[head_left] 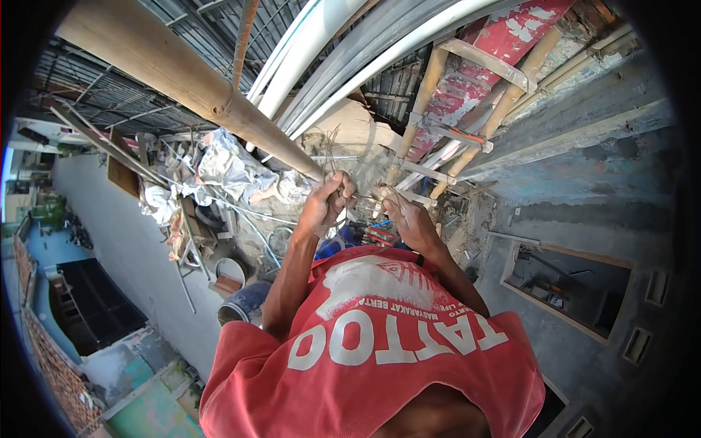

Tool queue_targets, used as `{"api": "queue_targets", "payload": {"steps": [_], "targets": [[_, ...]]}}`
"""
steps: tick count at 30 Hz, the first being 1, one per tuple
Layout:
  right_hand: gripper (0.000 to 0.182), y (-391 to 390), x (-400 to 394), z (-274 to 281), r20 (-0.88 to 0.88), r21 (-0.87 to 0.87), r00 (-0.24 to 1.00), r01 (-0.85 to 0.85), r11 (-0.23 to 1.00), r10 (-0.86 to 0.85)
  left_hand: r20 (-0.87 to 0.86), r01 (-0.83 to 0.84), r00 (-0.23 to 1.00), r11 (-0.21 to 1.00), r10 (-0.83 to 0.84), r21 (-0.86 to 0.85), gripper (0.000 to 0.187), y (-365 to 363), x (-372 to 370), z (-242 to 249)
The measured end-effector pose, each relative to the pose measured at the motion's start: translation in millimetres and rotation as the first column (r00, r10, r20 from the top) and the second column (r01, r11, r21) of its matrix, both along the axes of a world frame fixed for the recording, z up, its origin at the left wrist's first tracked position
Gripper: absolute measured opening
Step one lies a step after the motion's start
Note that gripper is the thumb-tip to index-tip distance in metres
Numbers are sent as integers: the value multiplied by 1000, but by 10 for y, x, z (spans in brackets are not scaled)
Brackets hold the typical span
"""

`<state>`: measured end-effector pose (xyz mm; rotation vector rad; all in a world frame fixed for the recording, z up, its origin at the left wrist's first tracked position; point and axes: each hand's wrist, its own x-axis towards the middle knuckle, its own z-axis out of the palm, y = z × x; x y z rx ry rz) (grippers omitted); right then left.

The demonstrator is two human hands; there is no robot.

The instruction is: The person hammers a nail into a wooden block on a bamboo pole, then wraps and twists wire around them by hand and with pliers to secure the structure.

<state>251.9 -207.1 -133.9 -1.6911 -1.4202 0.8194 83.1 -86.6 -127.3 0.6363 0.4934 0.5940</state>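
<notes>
My left hand (328, 201) is closed around a bundle of thin wire (332, 150), whose loose, bent strands stick up above the fist. A strand seems to cross from it toward my right hand (410, 220). That hand is closed too, thumb and fingers pinched together at about the same height, apparently on the wire; its exact grip is too small to make out. Both hands are held in front of the chest of my red shirt (365, 321). Just below them, partly hidden, are red-handled tools (378, 235) near something blue.
A bamboo pole (212, 102) slants down from upper left toward my left hand. Long pipes (350, 66) pass overhead. A bamboo ladder (475, 139) leans at right, with an orange-handled tool (471, 136) on a rung. Crumpled sheeting (234, 168) and buckets (248, 301) lie left.
</notes>
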Motion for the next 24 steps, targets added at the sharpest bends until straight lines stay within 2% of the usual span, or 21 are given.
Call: {"api": "queue_targets", "payload": {"steps": [1, 3, 4, 5, 7, 9, 10, 12, 14, 15, 17, 19, 21, 22, 23, 24], "targets": [[27, -43, -30, 25, -2, -5, 1000, 0, 1000, 0, -2, 0, 1000, 1000, 0, -5, 30, -31, -17, 2], [19, -68, -35, 98, 170, -1, 984, 49, 999, -48, -173, 61, 983, 998, -59, 11, 29, -37, -16, 24], [19, -86, -31, 88, 169, -2, 984, 47, 999, -46, -216, 87, 972, 995, -94, -40, 33, -47, -42, 42], [16, -116, -23, 69, 229, 44, 971, 60, 997, -68, -217, 85, 972, 995, -92, -43, 33, -88, -39, 95], [15, -156, -16, 88, 287, 94, 953, 72, 993, -97, -352, 53, 932, 992, -89, -110, 36, -162, 15, 253], [16, -194, -20, 182, 391, 179, 918, -7, 984, -65, -371, 32, 925, 988, -86, -150, 42, -206, 14, 298], [16, -222, -24, 173, 391, 178, 918, -3, 984, -68, -372, 66, 922, 991, -106, -120, 43, -211, -6, 287], [17, -230, -18, 145, 535, 195, 840, -19, 981, -90, -373, 99, 920, 992, -123, -82, 45, -201, 1, 246], [17, -210, -19, 176, 561, 167, 823, -10, 986, -87, -410, 85, 912, 991, -37, 101, 49, -240, 33, 196], [18, -191, -6, 188, 589, 139, 804, 0, 990, -83, -409, 89, 912, 991, -41, 101, 49, -243, 30, 220], [16, -166, 74, 126, 593, 157, 794, 50, 986, -134, -440, 124, 894, 990, -84, 63, 50, -212, 14, 309], [15, -147, 196, 111, 597, 172, 781, 99, 980, -183, -464, 151, 881, 984, -89, 97, 49, -165, -33, 321], [12, -137, 361, 137, 557, -23, 802, 277, 961, -218, -396, 153, 914, 977, -84, 146, 44, -111, -138, 385], [16, -161, 519, 6, 454, -29, 861, 272, 962, -230, -381, 75, 925, 986, -13, 148, 41, -78, -179, 420], [19, -171, 640, -40, 438, -123, 873, 294, 948, -214, -307, -16, 950, 991, 56, 132, 36, -53, -222, 406], [17, -177, 755, -202, 305, -22, 919, 269, 963, -250, -258, -58, 962, 988, 94, 144, 34, -15, -272, 402]]}}
